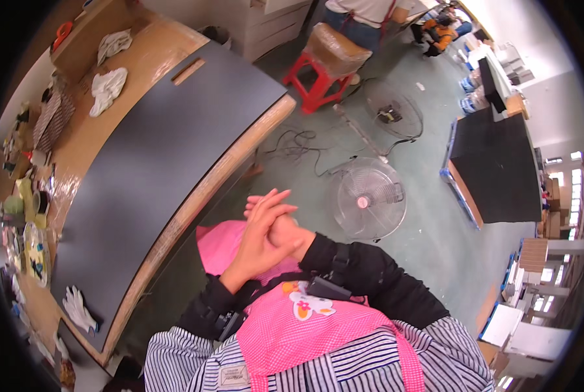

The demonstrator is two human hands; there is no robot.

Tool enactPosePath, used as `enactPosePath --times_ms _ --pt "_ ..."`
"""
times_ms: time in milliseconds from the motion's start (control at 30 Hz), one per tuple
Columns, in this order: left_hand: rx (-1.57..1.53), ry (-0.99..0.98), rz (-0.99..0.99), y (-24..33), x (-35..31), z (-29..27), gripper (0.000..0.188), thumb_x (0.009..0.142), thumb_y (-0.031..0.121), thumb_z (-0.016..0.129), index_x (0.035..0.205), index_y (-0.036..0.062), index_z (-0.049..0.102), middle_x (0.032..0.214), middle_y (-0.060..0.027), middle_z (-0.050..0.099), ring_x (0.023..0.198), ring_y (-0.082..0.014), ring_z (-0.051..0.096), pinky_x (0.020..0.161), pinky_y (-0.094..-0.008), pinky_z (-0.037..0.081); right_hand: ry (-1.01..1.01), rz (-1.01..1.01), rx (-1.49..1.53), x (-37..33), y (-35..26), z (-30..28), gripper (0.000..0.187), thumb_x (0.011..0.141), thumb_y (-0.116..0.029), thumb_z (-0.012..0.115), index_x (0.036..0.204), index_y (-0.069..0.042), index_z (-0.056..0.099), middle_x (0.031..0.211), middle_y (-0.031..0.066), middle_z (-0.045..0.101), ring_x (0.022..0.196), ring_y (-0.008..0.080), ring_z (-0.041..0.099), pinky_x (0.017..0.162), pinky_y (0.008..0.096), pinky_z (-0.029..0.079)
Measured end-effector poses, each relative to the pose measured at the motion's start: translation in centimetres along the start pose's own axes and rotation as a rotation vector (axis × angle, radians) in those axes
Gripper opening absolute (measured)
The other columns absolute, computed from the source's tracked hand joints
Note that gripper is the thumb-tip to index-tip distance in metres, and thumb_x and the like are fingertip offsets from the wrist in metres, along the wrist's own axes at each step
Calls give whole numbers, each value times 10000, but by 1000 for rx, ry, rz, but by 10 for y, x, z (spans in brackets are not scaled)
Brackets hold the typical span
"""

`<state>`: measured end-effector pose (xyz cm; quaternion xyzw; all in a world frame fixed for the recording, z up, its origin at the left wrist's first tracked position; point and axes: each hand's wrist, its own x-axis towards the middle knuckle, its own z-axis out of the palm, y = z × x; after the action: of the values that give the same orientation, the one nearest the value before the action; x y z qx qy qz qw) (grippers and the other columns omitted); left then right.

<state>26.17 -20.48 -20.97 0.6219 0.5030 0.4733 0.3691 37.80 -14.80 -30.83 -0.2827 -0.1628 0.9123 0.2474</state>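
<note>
Pink apron (305, 336) foremost; left hand (258, 243) crossed over right hand (285, 232), left grip wide, cannot tell right's

Left side: flat dark-grey panel (154, 163) lies on long wood-brown, film-wrapped table (151, 59). White knitted glove (78, 309) rests on panel's near end. Crumpled white cloth (107, 90) lies on table, left of panel's far part. Red plastic stool with wrapped top (337, 52): far, just right of panel's far end. Round wire-caged metal fan (370, 199): right of panel, on smooth green floor (429, 215). Black boxy block (498, 170): farther right.
</note>
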Motion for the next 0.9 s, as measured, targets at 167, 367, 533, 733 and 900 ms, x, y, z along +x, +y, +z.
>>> enactPosePath --times_ms 167,367,533,733,900 --pt "-709 323 -395 -12 18 -2 251 960 137 445 1065 -18 613 1166 -104 623 1089 -172 566 931 -284 426 181 117 3 22 -13 27 321 924 -263 474 1123 -19 540 1027 79 592 976 214 567 895 370 438" --pt "-1123 684 -597 -33 24 -22 263 969 224 468 1129 30 548 1027 -60 622 923 -148 586 799 -286 481 366 -131 -487 -2 -40 75 209 880 -63 464 1074 -36 538 930 41 572 827 120 558 727 250 461" --pt "-732 635 -600 -41 23 -28 251 952 200 489 1138 38 532 1000 -34 603 864 -133 590 745 -275 483 105 -612 -1014 -13 -60 102 196 836 -36 557 1032 -38 550 971 60 562 848 154 546 728 282 450" --pt "106 244 -281 -49 23 -22 355 858 181 585 1156 14 491 925 -92 626 896 -171 615 709 -311 488 -464 -994 -1758 -28 -71 130 171 712 -114 679 879 -104 646 1006 38 561 982 268 517 931 421 347" --pt "1066 181 -263 -29 40 -2 470 841 234 617 1235 11 492 795 -71 607 750 -222 597 593 -344 452 -572 -982 -1758 -35 -54 135 163 705 -181 700 839 -107 643 970 20 560 986 237 505 930 429 333"
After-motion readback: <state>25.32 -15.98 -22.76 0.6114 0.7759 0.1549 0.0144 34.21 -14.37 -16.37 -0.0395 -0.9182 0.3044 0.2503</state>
